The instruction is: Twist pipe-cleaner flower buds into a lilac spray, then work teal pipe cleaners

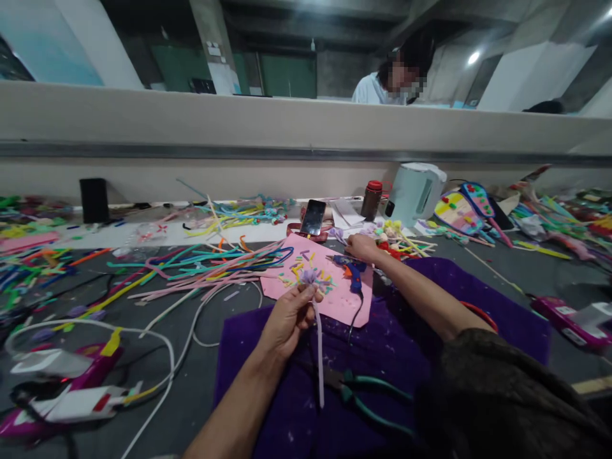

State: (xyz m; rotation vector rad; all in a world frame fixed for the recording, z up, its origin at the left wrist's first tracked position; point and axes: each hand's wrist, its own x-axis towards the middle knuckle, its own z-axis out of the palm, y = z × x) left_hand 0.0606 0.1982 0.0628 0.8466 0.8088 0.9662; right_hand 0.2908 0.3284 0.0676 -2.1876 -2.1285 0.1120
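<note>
My left hand (292, 313) pinches a lilac pipe-cleaner flower (308, 276), its pale fuzzy stem (320, 357) hanging down. Behind it lies a pink sheet (325, 309) scattered with short yellow, lilac and green pieces. My right hand (362, 247) reaches past the sheet's far right corner, fingers curled in beside a lilac fuzzy piece (338, 234); what they grip is hidden. Just below that hand, a blue-and-orange hot glue gun (354, 277) rests on the sheet. Green-handled pliers (368, 389) lie on the purple cloth (268, 357) between my arms.
Long pipe cleaners (210, 271) spread to the left. A phone (313, 218), a brown bottle (371, 201) and a pale green kettle (415, 193) stand along the back. Magenta power strips (571, 324) with cables lie at both sides. Another person (377, 86) is beyond the partition (239, 121).
</note>
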